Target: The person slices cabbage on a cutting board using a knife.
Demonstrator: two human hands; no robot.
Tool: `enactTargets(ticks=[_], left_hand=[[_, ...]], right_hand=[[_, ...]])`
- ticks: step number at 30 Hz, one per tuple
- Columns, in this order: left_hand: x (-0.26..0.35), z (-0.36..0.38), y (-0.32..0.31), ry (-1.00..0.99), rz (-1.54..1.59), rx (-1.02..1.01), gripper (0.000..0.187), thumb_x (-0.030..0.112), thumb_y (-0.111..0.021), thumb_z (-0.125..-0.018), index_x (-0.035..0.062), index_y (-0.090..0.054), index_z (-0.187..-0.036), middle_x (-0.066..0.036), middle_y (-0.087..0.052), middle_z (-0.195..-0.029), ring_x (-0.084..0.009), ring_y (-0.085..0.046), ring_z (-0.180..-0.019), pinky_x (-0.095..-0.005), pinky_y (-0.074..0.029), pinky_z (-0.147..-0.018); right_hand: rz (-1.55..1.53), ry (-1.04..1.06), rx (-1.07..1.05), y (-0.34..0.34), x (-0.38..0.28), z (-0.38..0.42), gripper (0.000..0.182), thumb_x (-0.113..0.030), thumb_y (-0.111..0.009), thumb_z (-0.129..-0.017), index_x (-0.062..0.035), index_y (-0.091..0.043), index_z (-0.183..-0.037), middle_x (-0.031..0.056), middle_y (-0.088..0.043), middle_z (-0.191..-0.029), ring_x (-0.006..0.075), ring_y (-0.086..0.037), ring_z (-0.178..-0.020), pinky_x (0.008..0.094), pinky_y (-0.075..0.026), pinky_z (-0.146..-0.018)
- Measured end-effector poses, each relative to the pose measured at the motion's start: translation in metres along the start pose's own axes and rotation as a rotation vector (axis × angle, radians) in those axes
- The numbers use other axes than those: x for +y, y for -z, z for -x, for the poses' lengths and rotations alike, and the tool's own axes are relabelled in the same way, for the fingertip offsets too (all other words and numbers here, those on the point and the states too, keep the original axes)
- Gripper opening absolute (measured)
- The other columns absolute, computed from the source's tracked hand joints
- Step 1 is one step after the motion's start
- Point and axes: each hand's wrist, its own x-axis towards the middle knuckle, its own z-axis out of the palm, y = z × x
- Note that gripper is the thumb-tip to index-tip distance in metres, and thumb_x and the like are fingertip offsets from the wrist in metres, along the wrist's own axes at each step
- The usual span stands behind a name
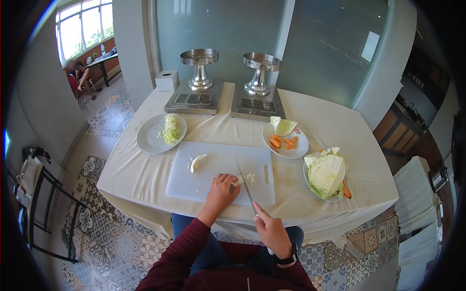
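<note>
My right hand (272, 232) grips the handle of a kitchen knife (245, 184), its blade slanting up and to the left across the white cutting board (221, 155). Curled fingers of my left hand (222, 193) press a piece of cabbage (237, 182) to the board, just left of the blade. Small chopped bits of cabbage (250, 178) lie against the blade's right side. Farther left on the board rests a loose cabbage chunk (196, 162), apart from both hands. Most of the held piece is hidden under my left fingers.
Shredded cabbage (171, 129) lies on a plate (148, 136) at the back left. Another plate (286, 153) holds carrot pieces (275, 141) and a cabbage leaf (283, 126). A large cut cabbage (326, 172) sits at the right. Two metal stands (200, 72) are behind. A person sits far left.
</note>
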Motion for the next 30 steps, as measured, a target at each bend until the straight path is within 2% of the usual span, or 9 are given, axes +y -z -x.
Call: enactTargets(ticks=[11,20,23,29,30], left_hand=[[0.003,-0.001,0.002,0.009,0.003,-0.003,0.021,0.012,-0.075,-0.079,0.0042,-0.065,-0.095,-0.009,-0.069,-0.097,-0.0322,-0.062,-0.098,-0.0425,-0.047,-0.091],[0.004,-0.001,0.002,0.018,-0.006,-0.015,0.02,0.013,-0.074,-0.079,0.0043,-0.065,-0.095,-0.009,-0.069,-0.097,-0.0316,-0.062,-0.099,-0.0425,-0.047,-0.091],[0.001,-0.001,0.0,0.018,-0.009,-0.009,0.02,0.013,-0.074,-0.079,0.0047,-0.066,-0.095,-0.009,-0.069,-0.097,-0.0315,-0.062,-0.099,-0.0424,-0.047,-0.09],[0.003,-0.001,0.002,0.013,-0.008,-0.016,0.019,0.013,-0.074,-0.08,0.0049,-0.066,-0.095,-0.008,-0.069,-0.097,-0.0314,-0.062,-0.098,-0.0423,-0.047,-0.091],[0.003,-0.001,0.002,0.013,-0.008,-0.014,0.019,0.013,-0.074,-0.08,0.0049,-0.066,-0.095,-0.008,-0.069,-0.097,-0.0315,-0.062,-0.098,-0.0423,-0.047,-0.091]], right_hand=[[0.045,0.026,-0.009,-0.006,0.005,-0.001,0.049,-0.014,-0.055,-0.097,-0.0095,-0.048,-0.145,0.0247,-0.062,-0.077,0.0434,-0.06,-0.066,0.0394,-0.048,-0.061],[0.07,-0.009,-0.024,-0.006,-0.002,0.0,0.049,-0.014,-0.055,-0.097,-0.0082,-0.048,-0.145,0.0234,-0.06,-0.073,0.0432,-0.058,-0.063,0.0406,-0.047,-0.059],[0.04,0.061,0.018,-0.011,0.007,0.001,0.049,-0.013,-0.055,-0.097,-0.0083,-0.048,-0.145,0.0229,-0.059,-0.071,0.0428,-0.058,-0.062,0.0409,-0.046,-0.059],[0.068,0.01,-0.031,-0.003,-0.003,0.01,0.049,-0.013,-0.054,-0.097,-0.0077,-0.047,-0.146,0.0235,-0.058,-0.067,0.0417,-0.059,-0.059,0.0409,-0.046,-0.056],[0.058,0.002,-0.043,-0.002,-0.002,0.012,0.049,-0.015,-0.054,-0.097,-0.0074,-0.046,-0.146,0.0233,-0.06,-0.069,0.0426,-0.06,-0.06,0.0441,-0.046,-0.057]])
